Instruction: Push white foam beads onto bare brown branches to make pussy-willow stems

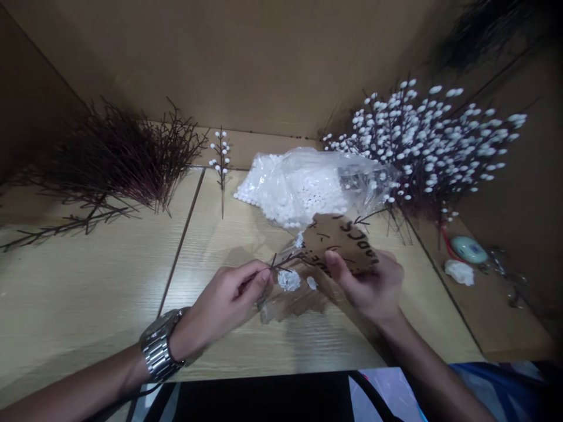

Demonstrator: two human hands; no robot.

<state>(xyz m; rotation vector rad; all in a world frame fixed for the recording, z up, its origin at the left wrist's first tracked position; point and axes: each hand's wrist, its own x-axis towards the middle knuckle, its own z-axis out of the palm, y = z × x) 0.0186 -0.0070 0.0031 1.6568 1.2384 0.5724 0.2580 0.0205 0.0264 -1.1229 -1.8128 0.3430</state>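
Over the wooden table, left hand pinches a dark twig while right hand clamps a brown card, its lettering partly hidden by fingers.

This looks like a small handcraft workstation, probably in a workshop where artificial flowers are made by hand. The wooden table is closed in on three sides by brown cardboard walls, so it forms a simple booth. The materials lie sorted in groups: a heap of bare dark twigs on the left, a clear plastic bag of small white foam beads in the middle, and a big bunch of finished branches with white buds on the right. One finished sprig lies alone.
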